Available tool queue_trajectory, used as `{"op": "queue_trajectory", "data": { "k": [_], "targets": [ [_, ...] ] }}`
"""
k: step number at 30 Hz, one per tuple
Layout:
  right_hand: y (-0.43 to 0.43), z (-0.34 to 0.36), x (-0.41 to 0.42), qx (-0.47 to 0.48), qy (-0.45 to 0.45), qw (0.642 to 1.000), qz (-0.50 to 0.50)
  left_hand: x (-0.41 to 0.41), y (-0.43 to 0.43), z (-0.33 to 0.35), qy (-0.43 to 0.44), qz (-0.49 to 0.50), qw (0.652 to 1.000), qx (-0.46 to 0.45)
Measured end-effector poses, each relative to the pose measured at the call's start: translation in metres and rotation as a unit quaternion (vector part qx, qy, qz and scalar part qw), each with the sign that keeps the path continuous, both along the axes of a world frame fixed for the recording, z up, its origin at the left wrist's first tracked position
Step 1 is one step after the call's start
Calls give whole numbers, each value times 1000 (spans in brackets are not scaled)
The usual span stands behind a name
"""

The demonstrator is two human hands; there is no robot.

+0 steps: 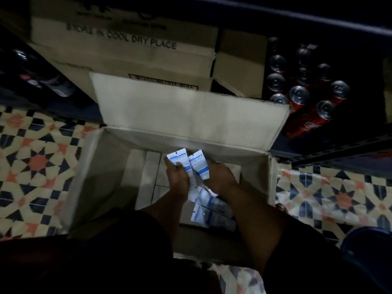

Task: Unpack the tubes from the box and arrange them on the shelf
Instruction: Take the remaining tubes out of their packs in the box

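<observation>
Single head view, steeply downward, close above open box (99,179).

— Foreground?
— Open cardboard box (212,141), far flap folded back, set on the patterned floor (38,162) just in front of the dark metal shelf (339,149).
— Contents?
— A few loose tubes (212,213), white with blue print, lying flat toward the near right corner.
— And above?
— Two raised tubes (178,161), same white and blue, side by side over the box's inside, flat crimped ends pointing away, pinched between left grip (177,179) and right grip (220,177).
</observation>
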State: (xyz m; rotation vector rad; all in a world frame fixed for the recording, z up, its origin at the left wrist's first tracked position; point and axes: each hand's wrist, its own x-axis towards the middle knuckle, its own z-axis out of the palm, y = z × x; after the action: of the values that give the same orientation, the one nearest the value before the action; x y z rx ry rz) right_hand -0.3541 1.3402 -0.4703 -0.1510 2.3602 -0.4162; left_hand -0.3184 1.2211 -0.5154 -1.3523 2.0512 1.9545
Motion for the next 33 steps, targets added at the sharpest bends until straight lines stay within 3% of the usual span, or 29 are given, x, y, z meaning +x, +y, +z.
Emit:
{"op": "queue_trajectory", "data": {
  "k": [4, 9, 12, 16, 22, 27, 33],
  "targets": [
    [-30, 50, 11, -74, 37, 996, -37, 5, -45, 57, 56, -67, 996, -36],
    [-67, 111, 20, -148, 93, 983, -54, 26, -100, 109, 107, -126, 948, -274],
    [-88, 148, 19, -176, 144, 971, -70, 26, -128, 150, 170, -80, 949, -253],
    [-113, 201, 13, -222, 237, 942, -83, 15, -152, 222, 226, -47, 925, -302],
    [-138, 301, 0, -350, 386, 844, -128, -23, -159, 338, 355, 8, 871, -340],
    [-138, 373, -29, -370, 502, 758, -192, -68, -139, 412, 437, -17, 830, -345],
    [-126, 408, -64, -346, 532, 743, -213, -115, -108, 449, 443, -18, 823, -356]
  ]
}}
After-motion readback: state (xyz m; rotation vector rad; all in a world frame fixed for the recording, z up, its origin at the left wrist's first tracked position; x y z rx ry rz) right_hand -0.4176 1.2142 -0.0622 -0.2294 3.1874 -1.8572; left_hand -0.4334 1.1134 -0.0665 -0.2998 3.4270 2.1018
